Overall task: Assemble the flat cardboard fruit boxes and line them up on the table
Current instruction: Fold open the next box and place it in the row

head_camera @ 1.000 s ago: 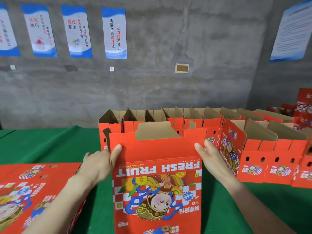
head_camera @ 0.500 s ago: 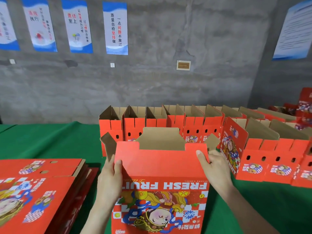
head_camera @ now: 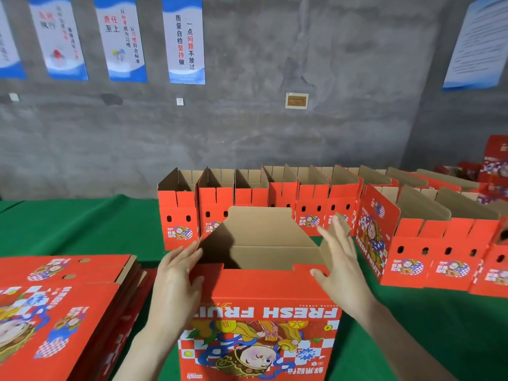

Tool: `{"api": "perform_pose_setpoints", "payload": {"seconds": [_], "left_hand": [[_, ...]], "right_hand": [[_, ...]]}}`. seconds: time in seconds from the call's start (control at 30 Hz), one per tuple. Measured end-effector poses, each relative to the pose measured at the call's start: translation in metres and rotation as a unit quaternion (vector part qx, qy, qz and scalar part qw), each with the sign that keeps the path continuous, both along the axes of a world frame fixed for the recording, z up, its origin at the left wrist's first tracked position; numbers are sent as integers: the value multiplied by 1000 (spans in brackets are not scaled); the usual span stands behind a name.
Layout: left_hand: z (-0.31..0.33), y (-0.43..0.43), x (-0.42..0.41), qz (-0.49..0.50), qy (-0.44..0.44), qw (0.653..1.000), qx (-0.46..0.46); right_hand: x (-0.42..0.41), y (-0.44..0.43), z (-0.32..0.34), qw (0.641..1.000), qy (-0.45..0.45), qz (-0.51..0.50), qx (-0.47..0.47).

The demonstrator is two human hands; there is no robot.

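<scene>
A red "FRESH FRUIT" box [head_camera: 261, 295] stands opened up on the green table [head_camera: 82, 229] right in front of the person, its print upside down and its brown inside showing. The left hand [head_camera: 176, 281] lies flat with straight fingers against the box's left end flap. The right hand [head_camera: 341, 259], fingers spread wide, touches the right end flap (neither hand is gripping). A stack of flat boxes [head_camera: 63, 306] lies just left, and assembled boxes [head_camera: 247, 199] stand in a row behind.
</scene>
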State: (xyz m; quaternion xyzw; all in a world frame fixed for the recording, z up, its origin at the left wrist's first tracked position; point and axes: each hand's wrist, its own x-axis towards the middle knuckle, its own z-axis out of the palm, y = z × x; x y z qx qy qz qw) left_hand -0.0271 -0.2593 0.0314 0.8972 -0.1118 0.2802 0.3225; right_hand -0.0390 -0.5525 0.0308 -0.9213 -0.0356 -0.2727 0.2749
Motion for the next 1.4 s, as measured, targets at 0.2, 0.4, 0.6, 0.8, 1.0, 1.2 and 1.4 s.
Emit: {"api": "perform_pose_setpoints", "payload": {"seconds": [0.2, 0.4, 0.6, 0.8, 1.0, 1.2, 1.4], "left_hand": [[8, -2, 12, -147, 67, 987, 6], [30, -12, 58, -83, 144, 967, 192], [25, -8, 74, -180, 253, 949, 58], [19, -6, 76, -184, 200, 960, 60], [17, -3, 74, -207, 156, 966, 3], [17, 0, 71, -189, 138, 971, -45], [12, -2, 72, -124, 134, 978, -98]], "right_hand": [[0, -1, 1, 999, 9, 39, 11], [-4, -4, 3, 996, -16, 91, -11], [-9, -2, -2, 984, -35, 165, 57], [-1, -1, 4, 982, 85, 134, 105], [20, -5, 13, 976, 118, 87, 163], [35, 7, 14, 978, 48, 15, 202], [39, 9, 14, 973, 144, 48, 172]]}}
